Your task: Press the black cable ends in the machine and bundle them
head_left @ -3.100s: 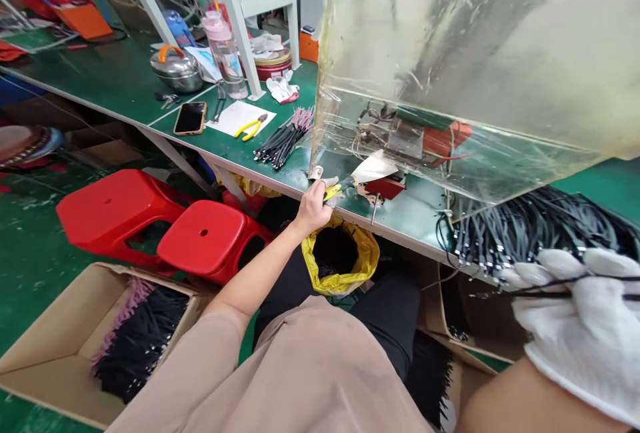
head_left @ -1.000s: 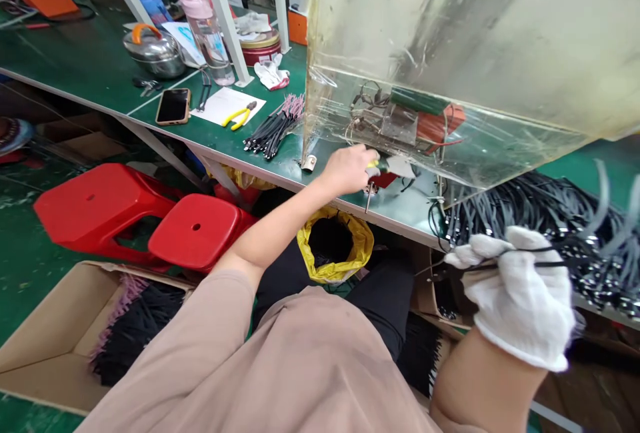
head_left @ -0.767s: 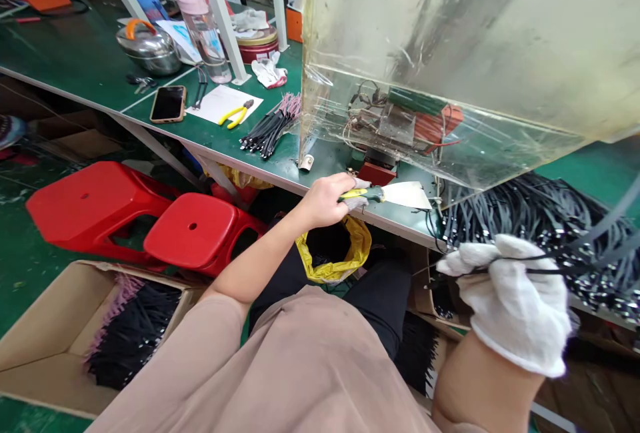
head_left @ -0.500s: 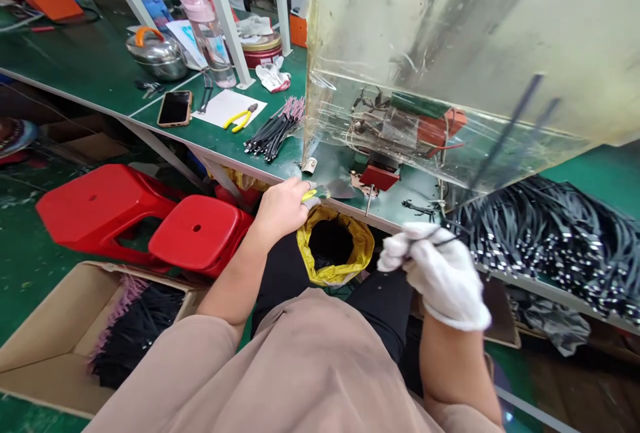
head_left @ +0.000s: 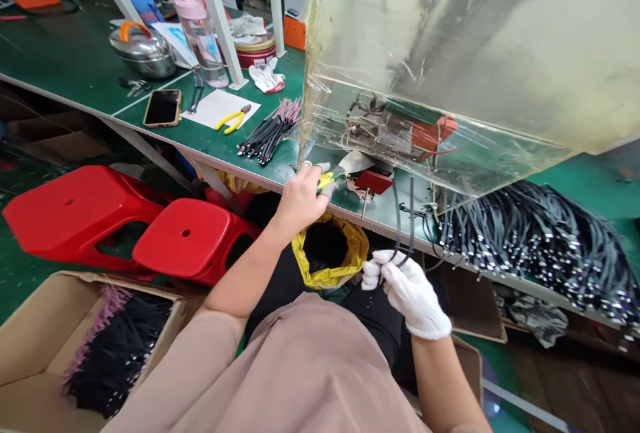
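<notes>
My bare left hand (head_left: 303, 200) is closed around a yellow-handled scraper (head_left: 326, 182) at the bench edge; its broad grey blade points right, toward a small red block (head_left: 375, 182) with a metal rod. My right hand (head_left: 413, 293), in a white glove, pinches black cables (head_left: 411, 220). Two strands stand up from the fingers, in front of the bench edge. Right of that hand lies a large pile of black cables (head_left: 530, 240) with shiny ends. Below and between my hands is a bin with a yellow liner (head_left: 357, 261).
A hazy clear plastic shield (head_left: 450, 60) hangs over the work spot. Left on the bench are bundled cables (head_left: 267, 136), yellow pliers (head_left: 233, 120), a phone (head_left: 163, 108) and a bottle (head_left: 200, 40). Red stools (head_left: 183, 240) and a cardboard box (head_left: 35, 333) stand on the left.
My left hand moved up and right with the scraper, nearer the red block. My right hand moved left and slightly down; its cables now stand nearly upright instead of slanting right.
</notes>
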### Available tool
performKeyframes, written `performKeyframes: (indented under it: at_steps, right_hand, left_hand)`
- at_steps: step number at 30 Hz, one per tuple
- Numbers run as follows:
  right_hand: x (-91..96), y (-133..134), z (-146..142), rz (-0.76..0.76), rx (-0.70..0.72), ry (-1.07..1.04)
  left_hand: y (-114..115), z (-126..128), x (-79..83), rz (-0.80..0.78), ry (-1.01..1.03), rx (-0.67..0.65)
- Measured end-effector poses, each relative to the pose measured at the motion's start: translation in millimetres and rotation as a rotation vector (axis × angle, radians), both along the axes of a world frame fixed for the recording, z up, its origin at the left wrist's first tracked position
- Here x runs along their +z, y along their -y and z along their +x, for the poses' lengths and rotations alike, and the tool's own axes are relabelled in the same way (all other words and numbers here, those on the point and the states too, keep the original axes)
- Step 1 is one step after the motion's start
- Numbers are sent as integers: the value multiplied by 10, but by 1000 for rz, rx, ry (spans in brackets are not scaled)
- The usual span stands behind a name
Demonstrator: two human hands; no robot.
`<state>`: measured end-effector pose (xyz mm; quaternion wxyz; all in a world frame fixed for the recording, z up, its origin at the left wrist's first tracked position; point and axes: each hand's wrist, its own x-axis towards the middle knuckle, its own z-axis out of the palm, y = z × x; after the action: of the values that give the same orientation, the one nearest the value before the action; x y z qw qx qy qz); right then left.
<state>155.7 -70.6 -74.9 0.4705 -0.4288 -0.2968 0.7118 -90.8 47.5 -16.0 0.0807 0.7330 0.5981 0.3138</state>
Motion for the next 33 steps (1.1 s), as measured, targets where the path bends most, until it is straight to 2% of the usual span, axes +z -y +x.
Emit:
performKeyframes:
  at_steps: [4,9,12,15,18,21,24,27,30,33]
  right_hand:
    - [106,61,82,108,-48,18]
    - [142,129,124,117,-96,23]
    - [171,138,140,144,-115,21]
    - [235,131,167,234,-118,33]
    - [347,118,206,367,-112,76]
    - [491,69,215,487,-71,89]
    - [584,-66,122,487,-12,27]
    - [484,-256,-64,261,65,-76]
    - [177,-373,-235,-41,117,-151]
    - [-112,-366,-307,-191,121,-181]
  left_hand:
    - [-350,423,30,-65,-90,8]
    - [-805,816,3,-86,-69,2]
    - [-1027,903,-56,-81,-20,-8]
    - [-1085,830,-118,-84,61,-80]
    - [-908,615,-177,-115,267,-216]
    - [-569,315,-214,-174,484,-330]
    - [-216,-8,-188,-209,497,-314]
    - [70,-303,-92,-208,279,-217]
    - [280,-539,30,-180,44,-79]
    - [407,-692,119,-129,1,13]
